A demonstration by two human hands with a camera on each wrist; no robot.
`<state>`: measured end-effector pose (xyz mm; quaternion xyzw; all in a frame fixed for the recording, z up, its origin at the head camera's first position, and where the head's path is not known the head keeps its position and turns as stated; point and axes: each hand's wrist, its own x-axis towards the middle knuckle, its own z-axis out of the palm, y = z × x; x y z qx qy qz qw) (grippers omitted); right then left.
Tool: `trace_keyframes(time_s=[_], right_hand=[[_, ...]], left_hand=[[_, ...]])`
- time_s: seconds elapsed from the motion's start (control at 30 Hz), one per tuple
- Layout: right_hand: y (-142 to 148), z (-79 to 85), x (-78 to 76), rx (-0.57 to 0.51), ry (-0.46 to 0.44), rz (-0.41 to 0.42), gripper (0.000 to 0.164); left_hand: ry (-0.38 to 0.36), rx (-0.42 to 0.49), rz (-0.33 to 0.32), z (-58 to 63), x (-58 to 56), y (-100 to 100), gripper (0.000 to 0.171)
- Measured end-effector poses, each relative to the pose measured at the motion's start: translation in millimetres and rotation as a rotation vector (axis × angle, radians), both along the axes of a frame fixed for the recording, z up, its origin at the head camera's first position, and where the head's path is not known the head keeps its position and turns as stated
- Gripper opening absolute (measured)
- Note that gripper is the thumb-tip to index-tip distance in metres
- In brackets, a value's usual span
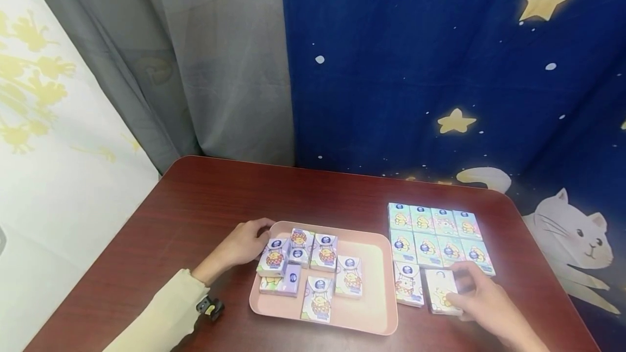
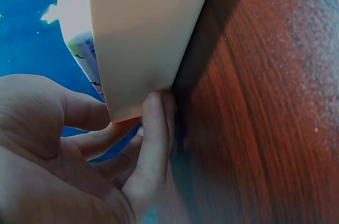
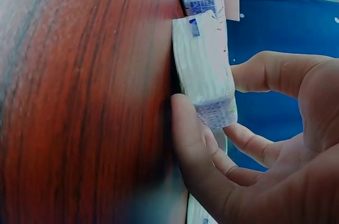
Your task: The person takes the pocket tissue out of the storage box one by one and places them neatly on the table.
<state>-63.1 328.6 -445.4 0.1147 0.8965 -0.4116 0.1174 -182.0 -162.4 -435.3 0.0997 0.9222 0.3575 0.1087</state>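
White rectangular cartoon-printed tissue packet (image 1: pixel 442 290) sat at the frame's lower right, pinched in the fingers of the right hand (image 1: pixel 488 300); the left hand (image 1: pixel 246 242) gripped the pink rectangular tray (image 1: pixel 377 287). Row-laying seemed in hand, the next move likely calling for squaring and release.

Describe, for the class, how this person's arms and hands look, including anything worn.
The left hand is ungloved, with a pale cream sleeve behind it. A small dark device with a yellowish mark sits by the cuff. The right hand is also ungloved; no sleeve shows on that side.
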Motion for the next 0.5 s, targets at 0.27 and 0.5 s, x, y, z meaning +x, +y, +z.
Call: trace_keyframes(time_s=[0.27, 0.5], right_hand=[[-0.9, -1.5, -2.9, 0.034, -0.023, 0.006, 0.060], [-4.5, -0.3, -7.5, 0.048, -0.003, 0.019, 0.058]], left_hand=[[-0.009, 0.014, 0.003, -2.2, -0.9, 0.0, 0.034], [-0.001, 0.009, -0.005, -3.1, -0.8, 0.0, 0.034]])
